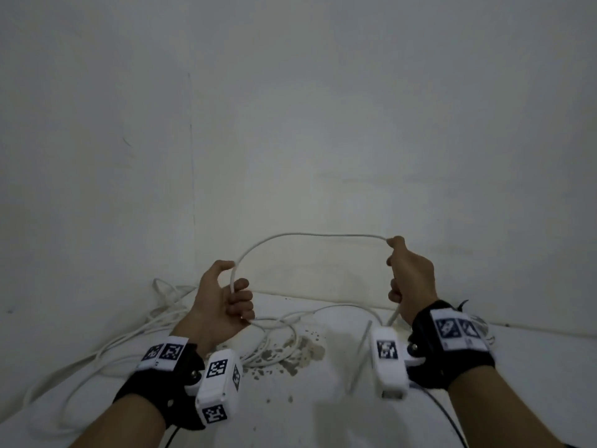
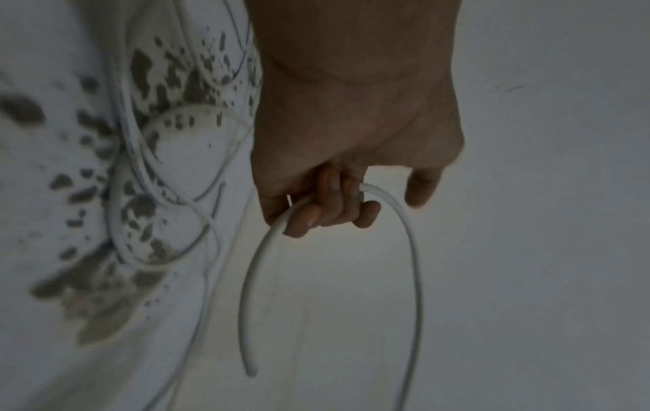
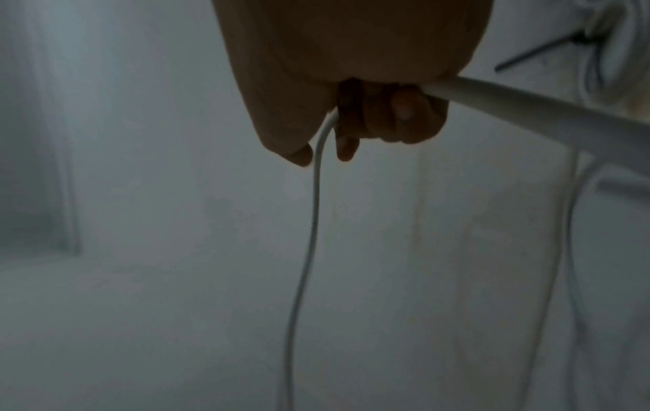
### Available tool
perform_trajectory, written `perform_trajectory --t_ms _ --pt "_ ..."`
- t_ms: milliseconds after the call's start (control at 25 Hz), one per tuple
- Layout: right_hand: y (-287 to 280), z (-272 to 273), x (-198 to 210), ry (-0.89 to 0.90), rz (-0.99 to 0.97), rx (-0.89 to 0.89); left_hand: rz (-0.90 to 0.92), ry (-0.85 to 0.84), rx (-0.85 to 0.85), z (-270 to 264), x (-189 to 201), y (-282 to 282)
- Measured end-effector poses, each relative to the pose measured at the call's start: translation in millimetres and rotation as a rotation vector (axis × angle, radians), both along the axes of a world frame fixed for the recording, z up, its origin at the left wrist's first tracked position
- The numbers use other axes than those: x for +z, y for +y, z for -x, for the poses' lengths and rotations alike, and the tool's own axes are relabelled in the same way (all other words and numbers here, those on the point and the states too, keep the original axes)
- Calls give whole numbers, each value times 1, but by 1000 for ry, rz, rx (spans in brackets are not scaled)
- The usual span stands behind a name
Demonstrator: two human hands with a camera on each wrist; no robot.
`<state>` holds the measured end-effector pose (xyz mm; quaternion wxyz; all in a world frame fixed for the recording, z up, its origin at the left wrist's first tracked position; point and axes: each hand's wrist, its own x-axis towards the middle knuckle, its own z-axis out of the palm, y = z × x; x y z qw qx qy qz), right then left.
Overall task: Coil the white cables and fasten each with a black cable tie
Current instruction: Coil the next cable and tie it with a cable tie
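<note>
The left hand has its grip clenched round the white cable, fingers curled over it, with a short free end curving out below the fist in the left wrist view. The right hand grasps the same cable farther along, thumb and fingers closed on it, so the span between the two hands arches up in the air in front of the wall. From the right fist the cable drops toward the stained white worktop. There a loose tangle of more white cable lies to the near left.

This looks like the forming of the first loop. To do it well, the right hand should carry its stretch across to the left fist, letting the cable roll a little between the fingers so no twist builds. Each loop should match the last. A black cable tie shows at the far right, on what seems a finished bundle.
</note>
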<state>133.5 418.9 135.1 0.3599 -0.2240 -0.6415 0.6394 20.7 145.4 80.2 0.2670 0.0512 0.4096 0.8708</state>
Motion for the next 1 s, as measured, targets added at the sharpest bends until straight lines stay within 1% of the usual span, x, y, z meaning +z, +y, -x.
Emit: perform_trajectory --t_ms 40,80,120,160,200,280,320,400,520,640,680,800,840,920,1000 --pt "3 -2 -13 -20 -175 -40 -128 3 16 2 2 6" --pt "6 -5 -28 -77 -405 -61 -217 24 44 4 6 14" --pt "7 -6 -43 -177 -644 -57 -262 64 82 5 12 22" --pt "8 -6 -57 -299 -841 -35 -273 110 119 5 17 33" --pt "9 -5 -67 -423 -970 4 -262 157 151 5 22 45" --pt "6 -7 -74 -580 -1090 124 -235 216 182 1 28 67" --pt "2 -12 -71 -599 -1126 200 -222 230 186 -1 28 76" --pt "-9 -24 -61 -566 -1200 300 -180 258 182 -5 24 94" --pt "-30 -47 -37 -520 -1347 299 -89 296 153 -13 17 115" --pt "-42 -62 -15 -419 -1392 224 -15 354 19 -32 20 130" --pt "-43 -66 -9 -370 -1389 193 69 413 -27 -40 22 134" --pt "-35 -71 2 -291 -1361 79 463 713 -145 -64 26 141" --pt "-30 -72 5 -282 -1336 14 535 773 -175 -68 28 142" --pt "-16 -73 6 -228 -1239 -129 600 809 -176 -71 29 142" --pt "-2 -72 6 -123 -1086 -250 645 847 -116 -70 27 143"
